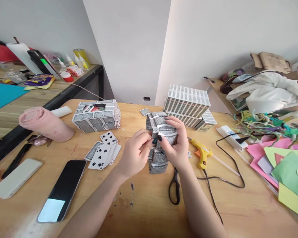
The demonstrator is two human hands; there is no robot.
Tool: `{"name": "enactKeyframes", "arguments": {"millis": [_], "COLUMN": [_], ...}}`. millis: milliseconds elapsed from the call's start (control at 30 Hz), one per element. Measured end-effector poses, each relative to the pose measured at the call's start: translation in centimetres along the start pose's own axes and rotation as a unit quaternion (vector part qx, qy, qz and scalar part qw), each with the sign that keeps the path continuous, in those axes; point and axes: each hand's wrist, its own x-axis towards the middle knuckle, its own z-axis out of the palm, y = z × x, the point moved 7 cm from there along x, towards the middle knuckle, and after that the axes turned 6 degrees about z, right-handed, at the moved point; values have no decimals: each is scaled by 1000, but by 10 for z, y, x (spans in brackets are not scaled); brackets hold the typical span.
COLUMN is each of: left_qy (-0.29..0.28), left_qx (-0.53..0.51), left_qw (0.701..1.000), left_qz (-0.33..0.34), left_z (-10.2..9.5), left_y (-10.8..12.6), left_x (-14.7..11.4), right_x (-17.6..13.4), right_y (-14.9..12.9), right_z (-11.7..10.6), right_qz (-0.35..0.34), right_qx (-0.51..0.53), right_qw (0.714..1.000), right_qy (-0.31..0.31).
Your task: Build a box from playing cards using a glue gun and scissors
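Observation:
Over the middle of the table I hold a box-like piece built from grey-backed playing cards [160, 162]. My right hand [176, 143] is closed round its right side, with the thumb pressed on the near face. The fingers of my left hand [138, 152] are pinched together at the left edge of the same piece, close to my right thumb. Whatever small part lies between the left fingertips is hidden. Left of my hands, a loose pile of playing cards [99, 158] lies partly face up. Beyond it sits a finished-looking box covered in playing cards [96, 115], with an opening on top.
A yellow hot glue gun [201, 152] and black-handled scissors [174, 190] lie at right. Behind stand stacked card packs [186, 104]. A power strip [232, 137] and coloured paper [288, 172] are far right. A phone [62, 191] and pink roll [47, 125] lie left.

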Motion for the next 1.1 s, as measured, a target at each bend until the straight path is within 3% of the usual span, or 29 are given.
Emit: {"name": "enactKeyframes", "arguments": {"millis": [100, 200, 267, 333, 500, 733, 1100], "left_qy": [18, 49, -10, -95, -233, -310, -380], "left_qx": [-64, -65, 31, 99, 123, 114, 93], "left_qw": [997, 997, 996, 984, 954, 926, 904], "left_qz": [-37, 20, 86, 111, 143, 182, 174], "left_z": [-7, -26, -32, -33, -33, -20, -9], "left_y": [-4, 5, 15, 16, 14, 20, 30], "left_x": [-1, 4, 12, 23, 49, 68, 86], "right_x": [0, 0, -1, -1, -1, 0, 0], "right_y": [-1, -2, -3, -2, -2, -1, 0], "right_z": [1, 2, 2, 2, 1, 1, 3], "right_qz": [-5, -7, -7, -3, 2, 1, 5], "right_qx": [-5, -10, -9, -10, -12, 10, 13], "right_qw": [1000, 1000, 1000, 1000, 1000, 999, 999], "right_qy": [-6, -11, -14, -19, -27, -33, -52]}}
